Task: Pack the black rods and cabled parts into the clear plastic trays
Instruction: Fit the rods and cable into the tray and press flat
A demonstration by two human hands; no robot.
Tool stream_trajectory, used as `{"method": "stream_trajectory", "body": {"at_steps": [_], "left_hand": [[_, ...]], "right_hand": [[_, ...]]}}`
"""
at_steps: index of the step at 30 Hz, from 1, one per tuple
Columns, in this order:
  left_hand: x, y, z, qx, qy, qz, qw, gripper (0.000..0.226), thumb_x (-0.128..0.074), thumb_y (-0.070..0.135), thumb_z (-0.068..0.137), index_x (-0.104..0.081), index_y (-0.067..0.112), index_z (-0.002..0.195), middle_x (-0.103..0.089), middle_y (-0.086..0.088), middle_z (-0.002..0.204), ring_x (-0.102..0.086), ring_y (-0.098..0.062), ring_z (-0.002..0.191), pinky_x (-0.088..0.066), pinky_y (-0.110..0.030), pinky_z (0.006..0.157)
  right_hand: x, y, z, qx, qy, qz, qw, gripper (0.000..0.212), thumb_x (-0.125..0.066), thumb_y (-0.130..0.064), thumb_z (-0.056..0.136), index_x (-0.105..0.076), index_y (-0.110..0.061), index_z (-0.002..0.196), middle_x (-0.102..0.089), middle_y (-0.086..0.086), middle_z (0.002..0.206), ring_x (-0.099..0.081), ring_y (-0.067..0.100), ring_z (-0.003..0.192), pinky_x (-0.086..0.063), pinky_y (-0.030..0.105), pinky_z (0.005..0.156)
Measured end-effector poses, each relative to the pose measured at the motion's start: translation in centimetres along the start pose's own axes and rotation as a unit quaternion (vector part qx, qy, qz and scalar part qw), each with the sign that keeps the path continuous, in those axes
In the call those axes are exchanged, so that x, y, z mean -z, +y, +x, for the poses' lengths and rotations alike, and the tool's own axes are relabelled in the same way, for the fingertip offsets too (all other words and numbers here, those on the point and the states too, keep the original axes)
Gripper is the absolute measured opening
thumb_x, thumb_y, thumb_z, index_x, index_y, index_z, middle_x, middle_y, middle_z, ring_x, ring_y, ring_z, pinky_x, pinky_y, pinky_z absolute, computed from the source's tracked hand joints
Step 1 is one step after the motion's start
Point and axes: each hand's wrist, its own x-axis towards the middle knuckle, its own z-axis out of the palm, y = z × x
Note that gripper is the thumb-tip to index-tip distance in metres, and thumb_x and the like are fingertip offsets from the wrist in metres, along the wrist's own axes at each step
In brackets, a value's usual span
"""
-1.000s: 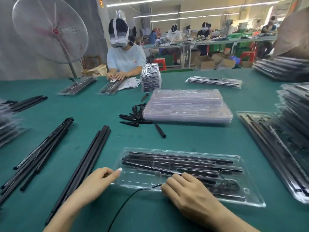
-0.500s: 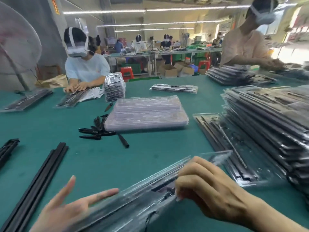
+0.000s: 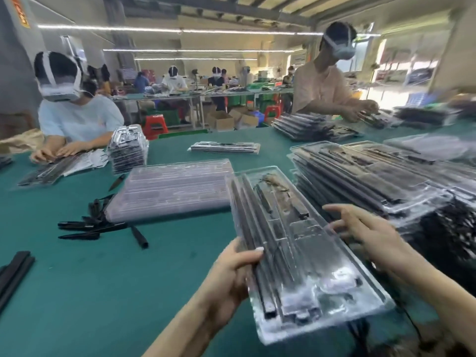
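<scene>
Green table (image 3: 154,279): left hand (image 3: 229,276) grips filled tray (image 3: 304,266) edge; right hand (image 3: 371,235) open, fingertips on opposite edge.

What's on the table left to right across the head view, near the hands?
Black rods → loose black caps → stack of empty clear trays → left hand → filled tray being held → right hand → stacks of packed trays.

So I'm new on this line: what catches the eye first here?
The filled clear tray lifted in front, the left hand gripping its left edge, the right hand open beside its right edge. To its right rises a tall stack of packed trays; behind it lie empty trays.
</scene>
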Motion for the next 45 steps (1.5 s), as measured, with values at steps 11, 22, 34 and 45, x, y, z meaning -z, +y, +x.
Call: {"method": "stream_trajectory", "body": {"at_steps": [11,22,34,45], "left_hand": [[-4.7,-2.9,11.0,0.081,0.056,0.067,0.993,0.019,-0.047,0.000,0.095,-0.055,0.007,0.110,-0.064,-0.008,0.091,-0.060,-0.013,0.064,-0.051,-0.023,0.052],[-3.3,-4.9,13.1,0.003,0.170,0.475,0.864,0.052,-0.051,0.048,0.093,-0.045,0.010,0.128,-0.058,-0.004,0.115,-0.056,-0.021,0.104,-0.040,-0.029,0.078],[-4.7,-5.9,12.3,-0.055,0.225,0.403,0.885,0.019,-0.041,0.029,0.100,-0.038,0.012,0.107,-0.052,-0.007,0.100,-0.051,-0.021,0.088,-0.039,-0.031,0.076],[-2.2,-5.3,13.3,0.021,0.134,0.559,0.818,0.057,-0.032,0.052,0.098,-0.029,0.014,0.141,-0.038,-0.006,0.142,-0.046,-0.026,0.125,-0.037,-0.034,0.096]], "right_hand": [[5.5,4.5,-2.2,-0.193,0.081,-0.111,0.971,0.028,-0.054,-0.042,0.090,-0.064,-0.020,0.104,-0.068,0.000,0.071,-0.065,0.014,0.054,-0.047,0.026,0.058],[2.9,7.1,-1.7,0.172,0.187,-0.581,0.773,0.027,-0.087,-0.010,0.061,-0.071,-0.003,0.082,-0.064,0.006,0.076,-0.062,0.027,0.066,-0.053,0.033,0.052],[2.7,9.4,-0.9,0.231,0.233,-0.604,0.726,0.016,-0.063,-0.018,0.084,-0.072,-0.006,0.076,-0.062,0.005,0.076,-0.059,0.025,0.065,-0.050,0.036,0.055],[-0.8,7.9,-0.6,0.271,0.186,-0.496,0.804,0.033,-0.044,-0.031,0.083,-0.073,-0.017,0.081,-0.062,-0.002,0.081,-0.062,0.018,0.072,-0.045,0.037,0.067]]}}
